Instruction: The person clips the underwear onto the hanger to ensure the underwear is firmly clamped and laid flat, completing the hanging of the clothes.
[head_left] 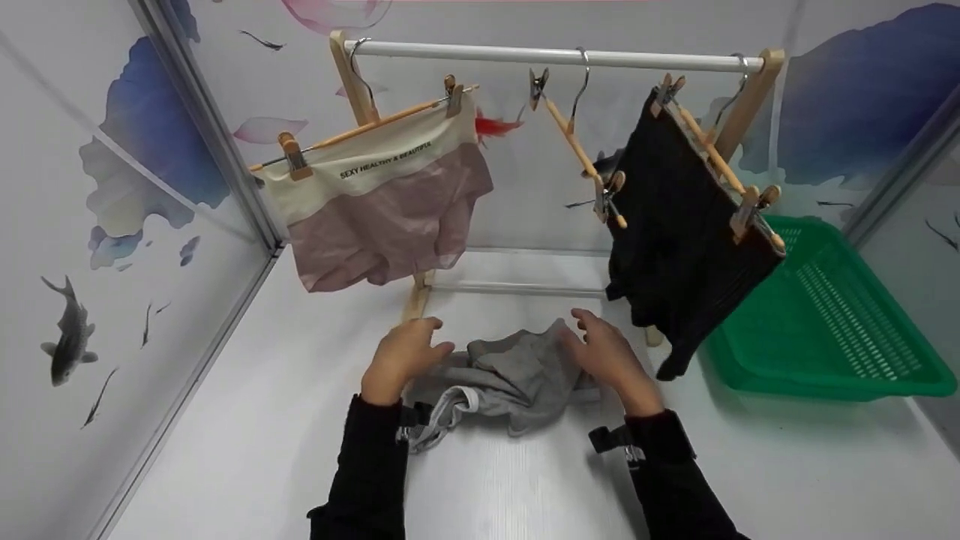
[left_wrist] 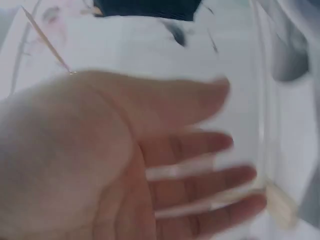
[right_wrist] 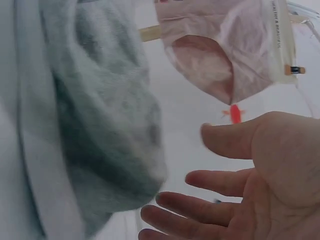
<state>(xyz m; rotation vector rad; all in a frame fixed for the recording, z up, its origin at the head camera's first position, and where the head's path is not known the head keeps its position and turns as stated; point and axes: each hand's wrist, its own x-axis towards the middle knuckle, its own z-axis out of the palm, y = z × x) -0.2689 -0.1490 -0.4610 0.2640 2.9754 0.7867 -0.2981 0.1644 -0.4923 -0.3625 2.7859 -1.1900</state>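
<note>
We put this at the start of the third garment: two pieces already hang, and the gray garment (head_left: 517,375) lies bunched between the hands, above the white tabletop (head_left: 480,495), in front of the hanging rack's rail (head_left: 480,52). Left hand (head_left: 405,356): fingers extended and apart, thumb out, nothing held. Right hand (head_left: 604,356): fingers loosely extended, no grip; fingertips right by the cloth, we can't tell if touching. Pink shorts with a cream waistband (head_left: 397,210) are clipped up on the left, black garment (head_left: 675,240) on the right. Middle clip hanger (head_left: 571,138) is bare, both its clips free. Green plastic basket (head_left: 847,386) sits at far right.

Our read: step is sorting out the gray garment for hanging. Next move calls for finding its top edge, maybe the pale trim (head_left: 461,397), taking an end in each hand and pulling it straight. The bare hanger looks the likely place; each clip would need squeezing.
</note>
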